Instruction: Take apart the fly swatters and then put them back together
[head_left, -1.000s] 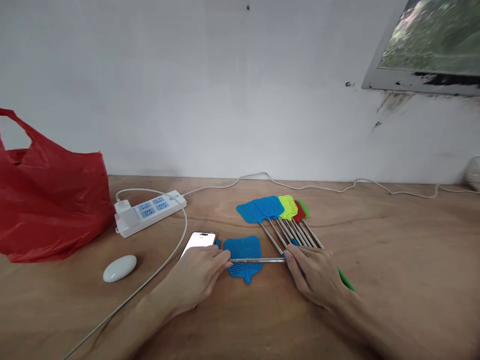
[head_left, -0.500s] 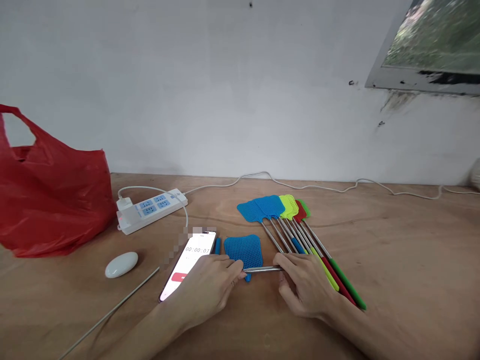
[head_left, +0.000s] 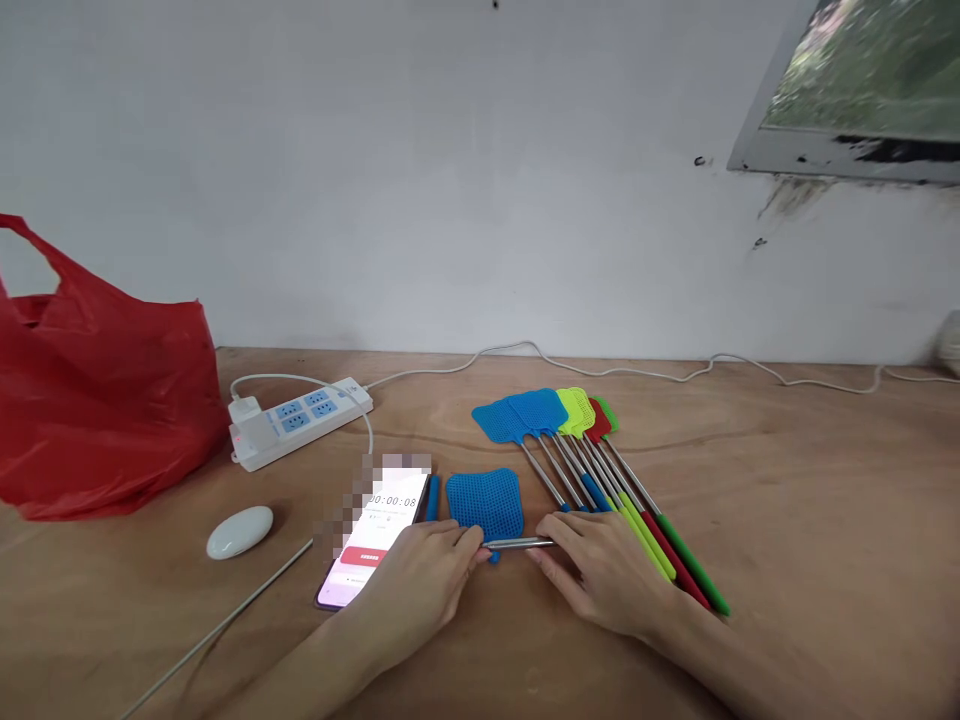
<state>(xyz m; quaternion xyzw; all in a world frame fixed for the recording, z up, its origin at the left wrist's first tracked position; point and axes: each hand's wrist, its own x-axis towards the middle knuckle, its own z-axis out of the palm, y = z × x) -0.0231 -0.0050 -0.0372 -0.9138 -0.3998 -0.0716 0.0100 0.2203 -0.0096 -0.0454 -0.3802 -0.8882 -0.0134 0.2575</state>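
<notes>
Between my two hands runs a thin silver telescopic rod (head_left: 514,544), lying almost level. Its left end is pinched in the fingers of my left hand (head_left: 424,580). My right hand (head_left: 611,575) is closed on the other end, thumb and forefinger pressed to it. Just behind the rod a blue fly swatter head (head_left: 484,500) lies flat, its short blue neck showing below the rod. A blue handle (head_left: 433,497) stands out beyond my left hand, beside the phone. What the rod joins to is hidden by my hands.
Several fly swatters (head_left: 577,450) in blue, yellow, red and green lie fanned to the right. Left are a lit phone (head_left: 379,540) with a timer, a white mouse (head_left: 240,532), a power strip (head_left: 300,425), a cable (head_left: 225,625) and a red plastic bag (head_left: 105,400).
The right hand's fingers have slid a little left along the rod, so less bare metal shows. My left hand keeps its grip. The view has shifted slightly.
</notes>
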